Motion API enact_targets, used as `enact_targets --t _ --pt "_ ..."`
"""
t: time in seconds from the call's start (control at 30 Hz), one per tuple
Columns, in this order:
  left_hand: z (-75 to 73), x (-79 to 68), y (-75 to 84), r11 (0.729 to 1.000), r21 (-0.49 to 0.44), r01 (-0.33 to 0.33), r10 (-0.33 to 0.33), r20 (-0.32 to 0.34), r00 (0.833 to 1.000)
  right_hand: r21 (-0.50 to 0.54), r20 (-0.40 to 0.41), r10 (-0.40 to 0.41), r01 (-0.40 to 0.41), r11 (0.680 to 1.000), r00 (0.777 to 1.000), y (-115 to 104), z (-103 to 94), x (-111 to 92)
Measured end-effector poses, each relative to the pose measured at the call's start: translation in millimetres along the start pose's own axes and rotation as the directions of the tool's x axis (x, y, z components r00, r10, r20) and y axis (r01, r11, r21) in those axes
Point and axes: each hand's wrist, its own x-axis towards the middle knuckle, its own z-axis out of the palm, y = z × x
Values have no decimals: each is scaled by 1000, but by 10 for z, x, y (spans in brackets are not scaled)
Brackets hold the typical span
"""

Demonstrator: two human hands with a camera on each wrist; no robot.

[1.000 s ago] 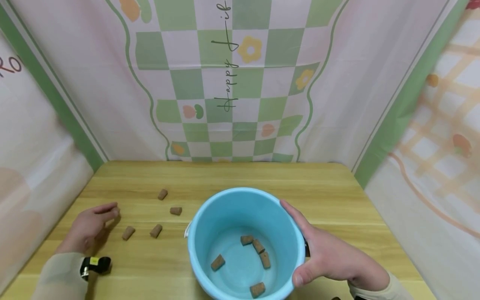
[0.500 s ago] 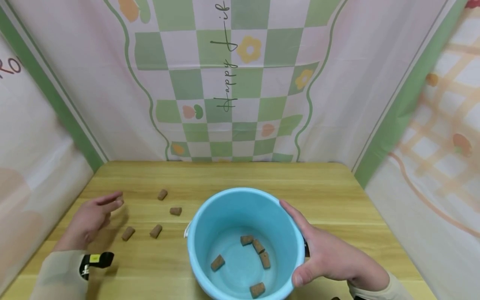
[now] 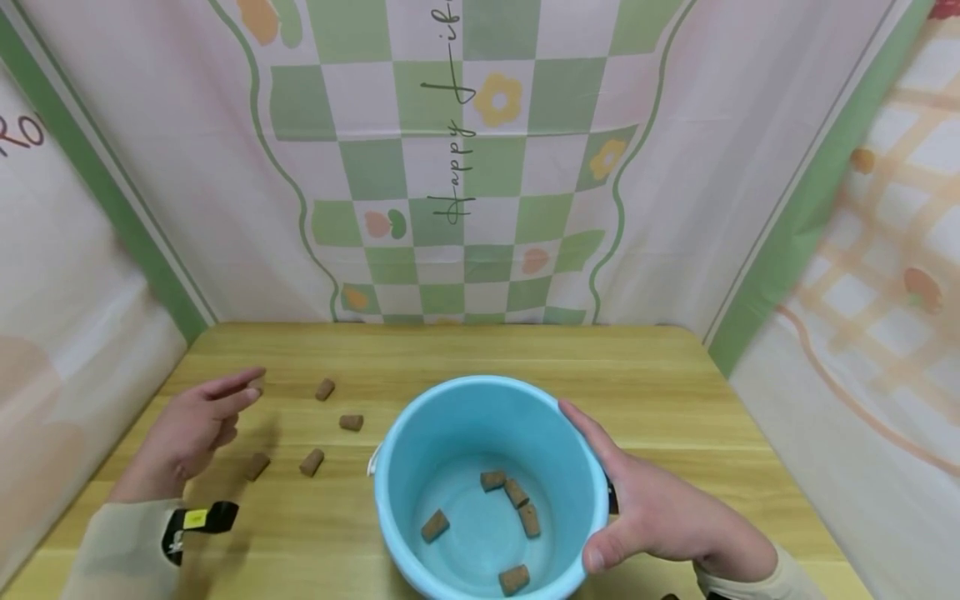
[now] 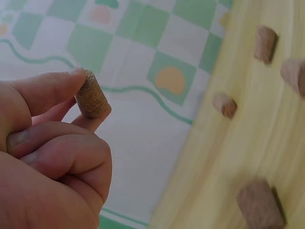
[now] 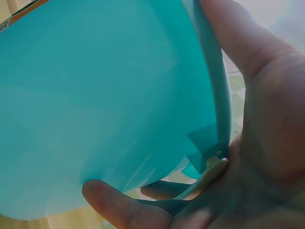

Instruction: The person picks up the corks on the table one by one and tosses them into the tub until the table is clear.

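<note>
Evidently the piece in hand is a short cork stopper [image 4: 91, 95], brown and grainy, roughly cylindrical, tilted in the pinch of the left hand [image 3: 191, 421], whose thumb closes on it from one side and whose outstretched fingers meet it from the other; the gap between them is no wider than the cork, and both its ends show. Four matching corks lie on their sides on the wood-grain table [image 3: 450, 346]: the far cork [image 3: 325, 389] to the right of the pinch, another cork [image 3: 351, 422] farther right and a little nearer the person, a third cork [image 3: 312, 462] nearer again, and the last cork [image 3: 257, 467] just on the person's side of the pinch, below the hand. Well to the right of that pinch stands a light blue bucket [image 3: 442, 417], upright, with five corks [image 3: 516, 493] on its floor, three grouped close together and two apart. The right hand [image 3: 652, 508] holds the bucket's right side, spread wide, thumb at the rim and other fingers along the outer wall. The left hand hovers above the table with its lower fingers folded toward the palm, a black strap [image 3: 217, 518] at the wrist.
</note>
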Motion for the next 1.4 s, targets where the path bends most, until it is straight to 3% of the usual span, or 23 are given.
enact_targets --t 0.37,0.6,0.9,1.2,1.4 --pt "264 -92 287 994 -84 -76 82 74 994 21 8 13 -13 1000 1000 9 13 -5" --pt "440 -186 492 980 -128 -154 174 161 971 29 7 14 -14 999 1000 2 17 -3" --pt "751 -318 782 973 13 -232 224 209 952 -52 -14 8 -9 999 1000 -19 -2 5" --pt "1040 -402 1001 965 116 -234 194 279 941 7 0 21 -21 1000 1000 -20 7 -1" --pt "1141 -410 1040 945 170 -279 207 352 913 -45 -15 16 -17 999 1000 -18 3 3"
